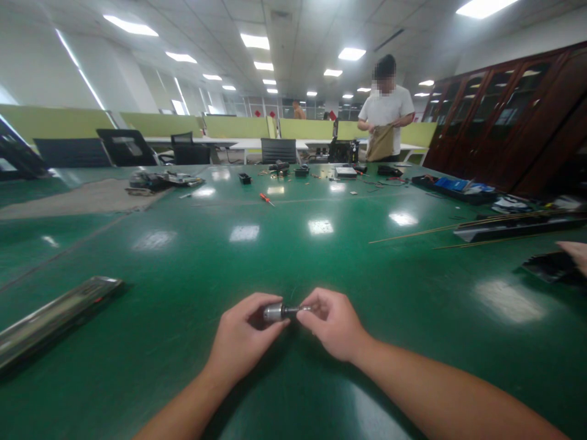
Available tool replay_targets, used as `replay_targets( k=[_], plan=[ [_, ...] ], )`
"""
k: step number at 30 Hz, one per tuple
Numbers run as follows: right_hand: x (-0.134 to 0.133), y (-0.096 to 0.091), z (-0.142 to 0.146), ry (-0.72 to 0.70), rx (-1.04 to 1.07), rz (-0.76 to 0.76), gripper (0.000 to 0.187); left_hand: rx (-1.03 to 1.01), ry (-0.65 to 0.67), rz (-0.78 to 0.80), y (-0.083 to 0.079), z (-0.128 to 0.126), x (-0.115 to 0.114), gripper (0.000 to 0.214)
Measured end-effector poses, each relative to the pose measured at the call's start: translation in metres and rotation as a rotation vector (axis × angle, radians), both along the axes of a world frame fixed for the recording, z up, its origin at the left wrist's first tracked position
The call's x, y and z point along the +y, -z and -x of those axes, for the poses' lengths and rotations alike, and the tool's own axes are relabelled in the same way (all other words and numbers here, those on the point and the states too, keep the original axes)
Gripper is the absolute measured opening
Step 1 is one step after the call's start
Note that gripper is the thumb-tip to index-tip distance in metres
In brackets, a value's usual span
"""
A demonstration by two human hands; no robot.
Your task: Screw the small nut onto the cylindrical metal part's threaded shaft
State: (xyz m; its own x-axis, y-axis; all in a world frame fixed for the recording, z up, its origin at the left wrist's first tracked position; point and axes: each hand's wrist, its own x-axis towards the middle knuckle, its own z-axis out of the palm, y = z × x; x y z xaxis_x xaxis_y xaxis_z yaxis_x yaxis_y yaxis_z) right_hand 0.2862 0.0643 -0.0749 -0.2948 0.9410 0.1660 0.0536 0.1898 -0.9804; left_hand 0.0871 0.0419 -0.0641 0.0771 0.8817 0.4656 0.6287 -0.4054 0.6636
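Low over the green table (pixel 293 256), a small silver metal cylinder with a dark neck and thin shaft, looking like a drill chuck (pixel 275 312), lies level between my two hands. My left hand (pixel 243 333) has its thumb and fingers curled around the thick silver end. At the thin shaft end, my right hand (pixel 334 324) pinches with thumb and fingertips, which cover part of the shaft. The two hands are a short gap apart, and the dark neck shows between them.
A long clear-topped case (pixel 55 318) lies at left. Farther back are a red screwdriver (pixel 266 198), scattered small parts and black trays. Thin rods (pixel 413 233) lie at right, near another person's hand (pixel 575 253). A person (pixel 387 116) stands beyond the table holding a brown bag.
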Motion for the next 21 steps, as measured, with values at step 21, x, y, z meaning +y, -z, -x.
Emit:
replay_targets(
  k=[21],
  plan=[
    [-0.0022, -0.0054, -0.0003, 0.005, -0.024, -0.017, 0.012, 0.007, -0.011, -0.044, -0.0014, 0.0048, 0.0021, 0.024]
  ],
)
